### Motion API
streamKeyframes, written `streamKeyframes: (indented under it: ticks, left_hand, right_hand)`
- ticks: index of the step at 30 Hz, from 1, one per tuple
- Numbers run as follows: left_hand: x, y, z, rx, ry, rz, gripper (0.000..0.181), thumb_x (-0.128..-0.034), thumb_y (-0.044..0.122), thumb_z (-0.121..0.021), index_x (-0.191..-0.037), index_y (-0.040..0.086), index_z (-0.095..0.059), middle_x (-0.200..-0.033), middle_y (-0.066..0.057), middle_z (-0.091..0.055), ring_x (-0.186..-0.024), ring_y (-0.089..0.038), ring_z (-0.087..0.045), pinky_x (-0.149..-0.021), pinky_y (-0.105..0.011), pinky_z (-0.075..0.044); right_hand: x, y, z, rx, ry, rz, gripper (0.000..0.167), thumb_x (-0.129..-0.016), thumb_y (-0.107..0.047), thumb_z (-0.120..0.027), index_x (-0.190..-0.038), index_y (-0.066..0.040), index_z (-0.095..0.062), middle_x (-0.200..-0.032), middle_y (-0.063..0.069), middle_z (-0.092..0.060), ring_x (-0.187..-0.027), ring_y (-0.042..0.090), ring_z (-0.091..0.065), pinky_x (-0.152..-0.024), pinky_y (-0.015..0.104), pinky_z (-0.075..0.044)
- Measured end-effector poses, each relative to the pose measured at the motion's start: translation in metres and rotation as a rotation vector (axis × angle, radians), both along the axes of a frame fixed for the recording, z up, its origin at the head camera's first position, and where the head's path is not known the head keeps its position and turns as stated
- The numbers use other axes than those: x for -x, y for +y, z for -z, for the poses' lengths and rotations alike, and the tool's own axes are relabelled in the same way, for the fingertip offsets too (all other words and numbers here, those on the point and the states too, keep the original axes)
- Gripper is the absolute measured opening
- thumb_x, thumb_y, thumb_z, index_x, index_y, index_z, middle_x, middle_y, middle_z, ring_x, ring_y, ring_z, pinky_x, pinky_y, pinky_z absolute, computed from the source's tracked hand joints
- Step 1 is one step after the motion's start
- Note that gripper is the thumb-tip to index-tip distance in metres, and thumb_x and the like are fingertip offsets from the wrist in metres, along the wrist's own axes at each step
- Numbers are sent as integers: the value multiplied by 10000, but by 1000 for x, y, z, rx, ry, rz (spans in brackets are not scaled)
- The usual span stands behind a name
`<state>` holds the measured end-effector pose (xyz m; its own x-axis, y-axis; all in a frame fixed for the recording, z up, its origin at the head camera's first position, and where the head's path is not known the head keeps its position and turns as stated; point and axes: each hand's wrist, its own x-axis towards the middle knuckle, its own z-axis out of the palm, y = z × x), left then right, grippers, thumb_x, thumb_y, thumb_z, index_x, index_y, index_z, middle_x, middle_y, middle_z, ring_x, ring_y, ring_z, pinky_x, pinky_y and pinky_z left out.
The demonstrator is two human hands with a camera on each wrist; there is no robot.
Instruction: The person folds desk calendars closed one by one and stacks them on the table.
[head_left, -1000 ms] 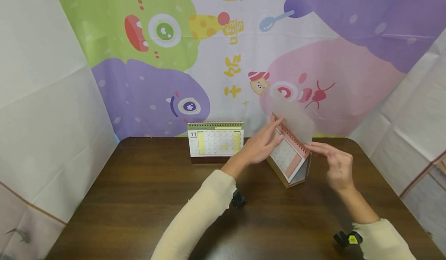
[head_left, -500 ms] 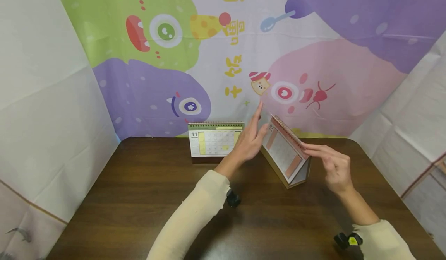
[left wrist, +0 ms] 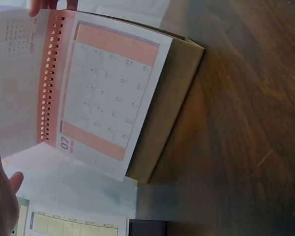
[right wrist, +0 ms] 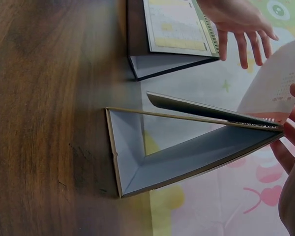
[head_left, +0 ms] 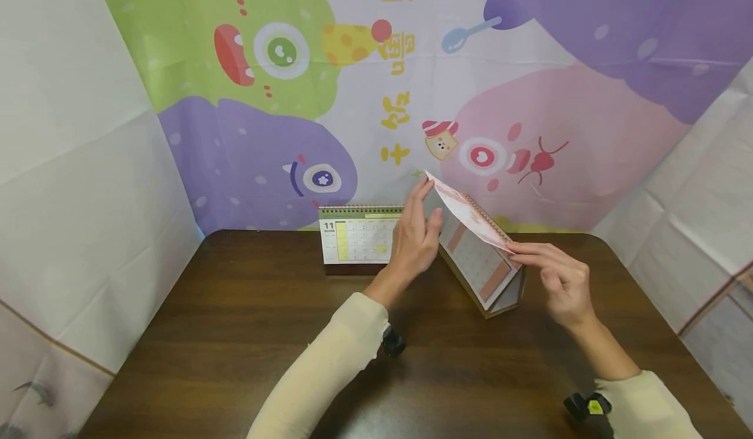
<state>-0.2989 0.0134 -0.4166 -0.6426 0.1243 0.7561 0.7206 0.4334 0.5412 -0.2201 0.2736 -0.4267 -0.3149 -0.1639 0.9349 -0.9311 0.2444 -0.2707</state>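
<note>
A pink desk calendar (head_left: 473,256) stands angled on the table, its 07 page (left wrist: 108,83) facing the left wrist camera. One spiral-bound leaf (head_left: 461,207) is lifted off the front and slightly bowed. At that leaf's upper left corner are the fingertips of my left hand (head_left: 412,236); in the right wrist view the left hand (right wrist: 238,14) has its fingers spread. My right hand (head_left: 567,285) touches the right end of the spiral with extended fingers, its thumb apart from them. Beside my left hand stands a green calendar (head_left: 355,240) showing 11, partly covered by that hand.
Both calendars stand near the back of the brown wooden table (head_left: 235,334), close to a patterned cloth backdrop (head_left: 265,138). White cloth (head_left: 65,132) hangs at the left side and more at the right.
The leaf that lay against the pink calendar's front half a second ago is now raised toward my left hand. The left fingertips have shifted slightly left and down; the right hand has barely moved.
</note>
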Motion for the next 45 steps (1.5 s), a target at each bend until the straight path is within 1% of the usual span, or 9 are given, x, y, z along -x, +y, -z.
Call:
streamKeyframes:
  ticks: [2, 4, 8, 10, 16, 25, 34, 41, 45]
  left_hand:
    - [-2, 0, 0, -8, 16, -31, 838, -1198, 635, -167, -1616, -8, -503, -1754, -207, -491, -1311, -404, -710, -919, -564, -643]
    - [-3, -1, 2, -14, 19, -57, 808, -1202, 608, -178, -1586, -10, -530, -1742, -199, -509, -1372, -401, -694, -886, -539, -651]
    - [-4, -3, 7, -31, 7, -98, 664, -1206, 499, -263, -1533, 5, -563, -1713, -175, -544, -1027, -344, -745, -729, -489, -616]
    - [-5, -3, 10, -45, 6, -118, 550, -1192, 399, -336, -1495, 9, -577, -1683, -179, -569, -963, -344, -729, -703, -493, -598]
    - [-6, -5, 16, -102, -13, -222, 395, -1101, 248, -472, -1393, 31, -627, -1499, -182, -664, -1200, -355, -757, -856, -552, -644]
    - [-9, -8, 24, -111, -98, -352, 343, -1129, 284, -482, -1311, 79, -687, -1232, -144, -720, -704, -344, -665, -616, -527, -560]
    - [-13, -9, 29, -80, -111, -406, 305, -1102, 244, -549, -1188, 105, -808, -1066, -94, -768, -724, -299, -737, -632, -508, -594]
    - [-14, -8, 36, -18, -146, -387, 317, -1074, 227, -588, -1164, 101, -864, -1088, -88, -814, -809, -285, -777, -695, -517, -626]
    - [-10, -6, 46, 55, -136, -396, 345, -1070, 235, -564, -1130, 108, -879, -1091, -82, -830, -857, -324, -815, -702, -556, -636]
  right_hand:
    - [0, 0, 1, -5, 1, -3, 546, -1181, -204, -478, -979, 183, -805, -1274, 89, -862, -1262, 115, -790, -1144, 216, -563]
    - [0, 1, 1, -16, 1, 2, 522, -1170, -181, -480, -979, 175, -810, -1283, 82, -860, -1276, 119, -785, -1153, 219, -558]
    - [0, 2, 3, -33, 4, 11, 494, -1152, -143, -474, -966, 163, -814, -1291, 76, -857, -1299, 124, -778, -1164, 225, -552]
    - [1, 2, 3, -36, 6, 10, 495, -1148, -132, -466, -956, 162, -815, -1282, 83, -859, -1306, 131, -777, -1169, 233, -551]
    - [2, 3, 4, -50, 8, 14, 533, -1160, -167, -450, -937, 138, -826, -1249, 59, -872, -1334, 135, -766, -1181, 240, -543]
    - [4, 4, 6, -80, 19, 27, 572, -1183, -242, -467, -924, 114, -832, -1229, 57, -877, -1354, 138, -754, -1194, 233, -532]
    - [5, 7, 10, -95, 25, 43, 555, -1174, -245, -502, -866, 80, -829, -1202, 53, -882, -1365, 126, -744, -1206, 233, -526]
    - [5, 9, 10, -100, 17, 90, 483, -1130, -114, -475, -845, 56, -825, -1028, 98, -890, -1344, 95, -750, -1204, 221, -526]
    - [4, 10, 11, -90, 11, 100, 469, -1106, -63, -463, -825, 58, -819, -976, 109, -884, -1326, 74, -754, -1183, 208, -534]
